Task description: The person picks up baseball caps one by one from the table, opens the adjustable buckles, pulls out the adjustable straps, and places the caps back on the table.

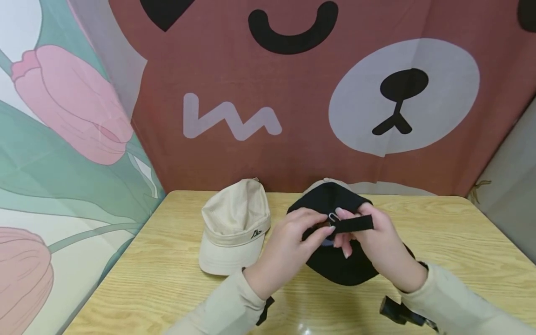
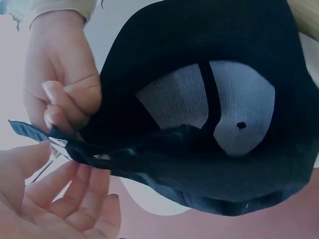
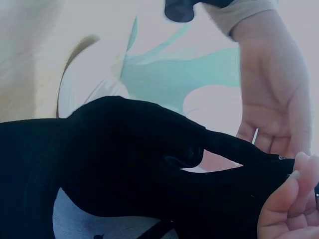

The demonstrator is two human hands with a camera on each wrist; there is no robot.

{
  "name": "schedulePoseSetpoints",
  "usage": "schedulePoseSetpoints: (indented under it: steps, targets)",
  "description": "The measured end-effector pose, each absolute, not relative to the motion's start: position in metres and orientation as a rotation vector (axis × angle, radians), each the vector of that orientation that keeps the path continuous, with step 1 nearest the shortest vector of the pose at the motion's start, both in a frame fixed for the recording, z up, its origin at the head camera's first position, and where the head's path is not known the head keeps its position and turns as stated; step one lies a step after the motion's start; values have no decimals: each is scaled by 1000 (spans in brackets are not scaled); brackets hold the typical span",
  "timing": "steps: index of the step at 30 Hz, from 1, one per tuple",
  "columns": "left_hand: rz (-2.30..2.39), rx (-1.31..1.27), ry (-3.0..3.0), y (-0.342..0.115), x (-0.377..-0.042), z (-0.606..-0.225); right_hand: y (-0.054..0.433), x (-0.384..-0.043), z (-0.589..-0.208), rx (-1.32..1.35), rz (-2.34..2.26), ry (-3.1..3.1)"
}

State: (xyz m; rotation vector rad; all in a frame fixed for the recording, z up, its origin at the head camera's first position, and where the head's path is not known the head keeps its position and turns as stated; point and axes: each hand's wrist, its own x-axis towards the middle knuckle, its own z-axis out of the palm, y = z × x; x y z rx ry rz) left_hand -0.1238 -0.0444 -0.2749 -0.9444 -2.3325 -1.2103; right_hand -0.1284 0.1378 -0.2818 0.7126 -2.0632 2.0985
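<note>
A black cap (image 1: 349, 265) is held up over the table, its inside turned toward me. My left hand (image 1: 289, 239) pinches its back strap (image 1: 355, 224) between thumb and fingers, right at a small metal buckle (image 1: 333, 217). On the other side of the buckle, my right hand (image 1: 383, 237) grips the same strap, and the strap's loose end sticks out in front of that hand. In the left wrist view the grey lining (image 2: 239, 99) shows inside the cap. The right wrist view has the right fingertips (image 3: 284, 199) pinching the strap close to the left hand.
Left of the hands, a beige cap (image 1: 236, 223) with a small dark logo sits on the wooden table (image 1: 146, 279). Another light cap (image 1: 328, 181) shows partly behind the black one. A cloth with a bear print (image 1: 234, 163) hangs along the back edge.
</note>
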Motion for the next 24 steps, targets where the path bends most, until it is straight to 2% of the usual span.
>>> schedulePoseSetpoints:
  steps: [5,13,19,24]
  targets:
    - [-1250,-996,-2288,-46,-125,-276,141,-129,-278,736,2185,-2057]
    - [-1186,-1022,-2396,-45,-124,-274,143,-130,-273,747,2078,-2146]
    - [-1418,-1045,-2399,-46,-127,-275,148,-130,-268,687,1716,-2348]
    - [-1779,-899,-2394,-48,-128,-275,148,-128,-271,754,1412,-2387]
